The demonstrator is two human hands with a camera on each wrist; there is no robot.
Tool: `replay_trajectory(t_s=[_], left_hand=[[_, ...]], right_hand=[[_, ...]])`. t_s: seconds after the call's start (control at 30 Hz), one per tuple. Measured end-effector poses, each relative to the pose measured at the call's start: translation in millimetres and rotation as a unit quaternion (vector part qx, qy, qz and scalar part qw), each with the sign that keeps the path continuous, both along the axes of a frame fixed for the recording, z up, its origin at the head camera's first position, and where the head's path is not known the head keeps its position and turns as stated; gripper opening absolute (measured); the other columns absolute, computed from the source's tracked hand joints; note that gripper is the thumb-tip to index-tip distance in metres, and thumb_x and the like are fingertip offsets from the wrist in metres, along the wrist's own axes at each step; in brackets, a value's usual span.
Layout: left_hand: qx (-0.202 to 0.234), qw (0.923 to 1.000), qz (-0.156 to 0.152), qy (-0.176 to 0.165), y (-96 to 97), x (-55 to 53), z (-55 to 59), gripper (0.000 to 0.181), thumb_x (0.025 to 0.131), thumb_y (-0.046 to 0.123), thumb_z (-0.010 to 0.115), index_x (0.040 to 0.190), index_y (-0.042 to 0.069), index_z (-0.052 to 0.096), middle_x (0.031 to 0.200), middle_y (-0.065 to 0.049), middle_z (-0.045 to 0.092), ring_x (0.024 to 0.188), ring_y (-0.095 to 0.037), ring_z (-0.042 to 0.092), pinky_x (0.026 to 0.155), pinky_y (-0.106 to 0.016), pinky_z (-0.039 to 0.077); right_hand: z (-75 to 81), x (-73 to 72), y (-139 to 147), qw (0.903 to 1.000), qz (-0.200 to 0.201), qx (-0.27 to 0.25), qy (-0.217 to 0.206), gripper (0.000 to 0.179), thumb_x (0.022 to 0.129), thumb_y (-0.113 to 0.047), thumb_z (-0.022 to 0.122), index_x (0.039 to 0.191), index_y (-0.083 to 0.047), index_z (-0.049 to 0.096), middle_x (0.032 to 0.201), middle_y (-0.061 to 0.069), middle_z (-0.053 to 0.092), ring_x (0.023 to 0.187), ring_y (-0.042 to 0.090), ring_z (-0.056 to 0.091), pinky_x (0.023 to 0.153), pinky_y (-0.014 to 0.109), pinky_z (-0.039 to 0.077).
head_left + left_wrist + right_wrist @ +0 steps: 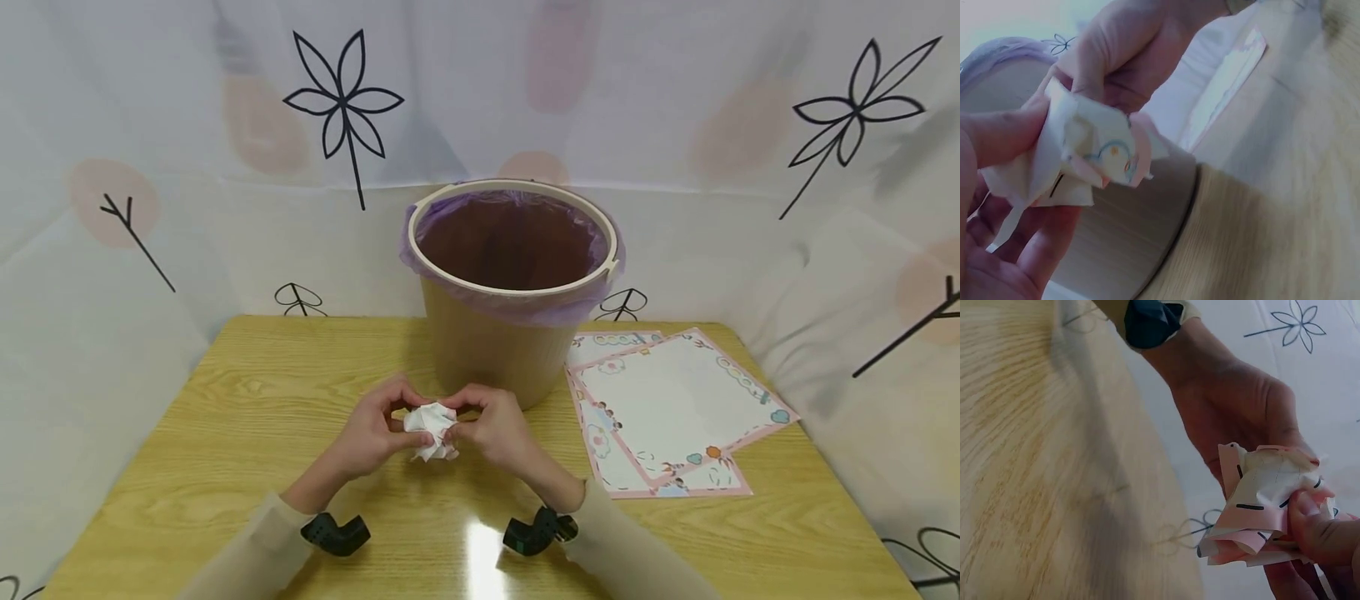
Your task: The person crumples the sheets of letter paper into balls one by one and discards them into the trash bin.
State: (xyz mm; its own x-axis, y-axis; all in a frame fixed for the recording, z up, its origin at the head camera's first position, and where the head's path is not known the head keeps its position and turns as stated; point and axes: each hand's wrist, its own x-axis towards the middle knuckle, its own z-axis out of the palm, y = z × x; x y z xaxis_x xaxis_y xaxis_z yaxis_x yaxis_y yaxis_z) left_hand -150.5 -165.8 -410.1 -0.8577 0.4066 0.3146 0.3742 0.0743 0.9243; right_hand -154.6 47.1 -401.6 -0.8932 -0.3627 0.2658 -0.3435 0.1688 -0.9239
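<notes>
Pinching one crumpled paper (429,427) from both sides, the person's left hand (367,433) has it at nine o'clock and the right hand (501,429) at three, thumbs and fingers curled onto it, so neither hand is free. The crumpled paper sits between the two, low in front of the bin (487,350); reading the clock from the person's side, the bin's mouth lies up and away at about one o'clock, and the right hand looks the nearer to it. It's squashed too compactly for me to pick out a long axis. Loose sheets (682,400) lie on the table (247,433) toward three o'clock. I find no brand, label or writing I can read on bin, purple liner (540,310) or sheets; the crumpled paper shows only pink edging, black dashes and a bluish round drawing.
</notes>
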Motion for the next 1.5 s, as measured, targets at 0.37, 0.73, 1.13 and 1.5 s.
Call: replay_trajectory(t_s=[0.37, 0.73, 1.13, 1.5], left_hand=[[0.015, 0.9985, 0.053, 0.008, 6.7, -1.4, -0.5, 0.023, 0.077, -0.003, 0.083, 0.092, 0.003, 0.067, 0.095, -0.014, 0.056, 0.086, -0.024, 0.06, 0.066, -0.037, 0.06], [-0.006, 0.997, 0.072, 0.027, 6.0, -1.7, 2.1, 0.023, 0.077, 0.002, 0.085, 0.092, 0.006, 0.068, 0.093, -0.011, 0.056, 0.086, -0.026, 0.061, 0.066, -0.036, 0.06], [-0.002, 0.9984, 0.056, 0.004, 5.9, -4.0, 0.8, 0.029, 0.076, 0.006, 0.087, 0.102, 0.009, 0.074, 0.1, -0.008, 0.061, 0.094, -0.023, 0.059, 0.075, -0.036, 0.058], [0.027, 0.9994, -0.018, -0.013, 3.5, -8.7, 0.8, 0.03, 0.085, -0.002, 0.077, 0.114, -0.001, 0.069, 0.117, -0.017, 0.063, 0.103, -0.025, 0.064, 0.082, -0.037, 0.058]], right_hand=[[-3.7, -6.0, 4.7, 0.9968, 0.039, 0.001, 0.071, 0.03, 0.079, 0.013, 0.076, 0.108, 0.002, 0.073, 0.105, 0.011, 0.069, 0.096, 0.027, 0.067, 0.079, 0.029, 0.057], [5.7, -2.2, 6.6, 0.995, 0.084, 0.021, 0.05, 0.047, 0.076, 0.001, 0.084, 0.119, 0.006, 0.065, 0.114, 0.016, 0.064, 0.1, 0.032, 0.065, 0.084, 0.035, 0.057], [22.9, 9.0, 5.9, 0.9986, 0.041, 0.003, -0.033, 0.034, 0.076, 0.006, 0.083, 0.105, 0.002, 0.067, 0.106, 0.013, 0.067, 0.092, 0.025, 0.068, 0.078, 0.031, 0.058], [-3.9, -4.0, 19.9, 0.9966, 0.05, -0.048, -0.046, 0.036, 0.075, 0.002, 0.085, 0.106, 0.0, 0.066, 0.111, 0.014, 0.066, 0.093, 0.023, 0.068, 0.079, 0.034, 0.058]])
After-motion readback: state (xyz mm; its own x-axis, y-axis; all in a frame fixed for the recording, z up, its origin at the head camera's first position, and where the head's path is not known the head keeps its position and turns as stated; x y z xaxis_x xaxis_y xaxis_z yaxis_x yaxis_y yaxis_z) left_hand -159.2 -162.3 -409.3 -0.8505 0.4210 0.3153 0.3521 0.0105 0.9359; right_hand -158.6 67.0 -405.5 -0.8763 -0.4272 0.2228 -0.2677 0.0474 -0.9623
